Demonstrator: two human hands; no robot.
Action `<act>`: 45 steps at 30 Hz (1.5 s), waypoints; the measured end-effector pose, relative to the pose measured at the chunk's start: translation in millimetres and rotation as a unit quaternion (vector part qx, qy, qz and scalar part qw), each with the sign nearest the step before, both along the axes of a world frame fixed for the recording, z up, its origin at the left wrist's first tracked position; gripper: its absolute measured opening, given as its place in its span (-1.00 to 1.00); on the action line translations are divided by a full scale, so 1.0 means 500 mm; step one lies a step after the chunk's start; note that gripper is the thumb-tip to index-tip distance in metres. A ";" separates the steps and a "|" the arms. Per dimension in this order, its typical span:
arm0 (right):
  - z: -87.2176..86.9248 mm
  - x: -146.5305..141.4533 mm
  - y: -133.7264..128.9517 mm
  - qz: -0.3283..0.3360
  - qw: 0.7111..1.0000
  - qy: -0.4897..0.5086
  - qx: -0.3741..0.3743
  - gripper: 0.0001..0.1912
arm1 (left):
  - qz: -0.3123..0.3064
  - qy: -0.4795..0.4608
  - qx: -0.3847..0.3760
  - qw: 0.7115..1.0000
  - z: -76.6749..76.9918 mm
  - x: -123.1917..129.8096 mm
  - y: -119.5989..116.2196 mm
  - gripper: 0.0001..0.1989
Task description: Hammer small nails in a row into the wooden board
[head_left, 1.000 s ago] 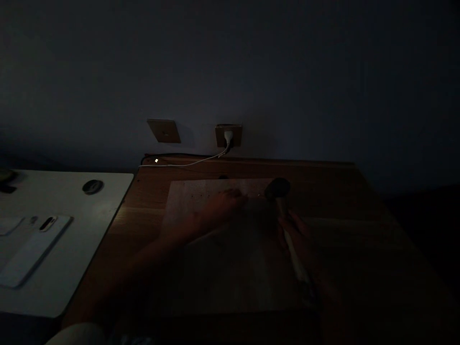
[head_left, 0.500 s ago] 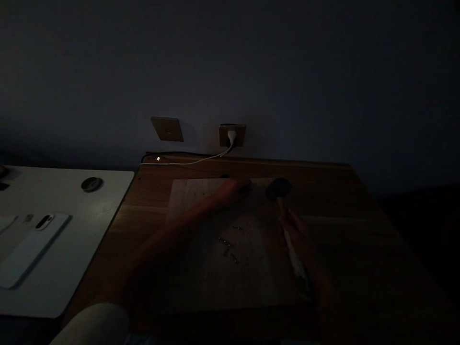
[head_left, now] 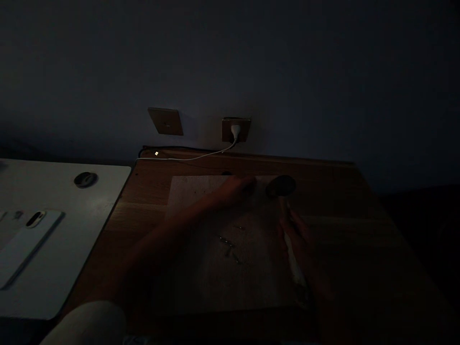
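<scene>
My right hand [head_left: 296, 237] is wrapped round the handle of a mallet [head_left: 282, 186], whose dark round head is over the board's far right corner. At the far edge of the pale board [head_left: 215, 282], my left hand [head_left: 235, 189] is closed, fingers bent toward the surface. Whatever its fingers hold is lost in the dark. Several small metal screws [head_left: 226, 241] lie loose on the middle of the board, nearer to me than the left hand. A few tiny dark marks show on the board left of that hand.
The board lies on a wooden table [head_left: 345, 206] against the wall. On the left a white table [head_left: 89, 220] bears a phone [head_left: 28, 249] and a round tape roll [head_left: 85, 179]. A white plug [head_left: 235, 130] sits in the wall socket, its cable [head_left: 194, 158] running along the table's back edge.
The view has shifted slightly. Both hands stay in nearly the same places, with the mallet still in the right one. The screws lie as before.
</scene>
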State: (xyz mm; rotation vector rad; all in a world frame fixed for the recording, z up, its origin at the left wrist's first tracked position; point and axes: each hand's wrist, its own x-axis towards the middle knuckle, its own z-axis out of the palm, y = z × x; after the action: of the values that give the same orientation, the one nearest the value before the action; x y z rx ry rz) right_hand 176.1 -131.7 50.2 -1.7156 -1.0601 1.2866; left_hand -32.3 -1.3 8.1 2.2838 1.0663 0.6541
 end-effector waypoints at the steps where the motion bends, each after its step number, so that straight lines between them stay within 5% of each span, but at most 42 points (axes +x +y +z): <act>1: 0.001 -0.005 0.001 0.009 1.000 0.003 0.002 -0.55 | 0.007 -0.007 -0.014 1.000 -0.001 0.000 0.001 -0.82; 9: -0.025 -0.032 0.064 0.020 0.997 0.022 0.072 -0.63 | -0.015 -0.014 -0.016 1.000 -0.004 0.002 0.025 -0.79; 13: -0.004 -0.039 0.087 0.008 0.994 0.022 0.104 -0.67 | -0.007 0.005 -0.004 1.000 -0.006 0.009 0.062 -0.83; 20: 0.014 -0.041 0.066 0.034 0.998 0.037 0.037 -0.62 | -0.007 -0.028 -0.014 0.999 -0.004 0.011 0.069 -0.78; 28: -0.003 -0.060 0.050 0.021 0.997 0.033 0.068 -0.63 | 0.021 -0.067 -0.063 0.996 -0.007 0.010 0.061 -0.60; 45: -0.014 -0.060 0.056 0.078 0.994 -0.013 0.072 -0.61 | 0.024 -0.044 -0.044 0.998 0.004 0.004 0.064 -0.48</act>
State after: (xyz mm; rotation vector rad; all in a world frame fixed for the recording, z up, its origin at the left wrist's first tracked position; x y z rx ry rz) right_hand 146.0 -103.7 43.1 -1.5704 -1.2923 1.2533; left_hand -30.5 30.6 10.2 2.1411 1.0903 0.7064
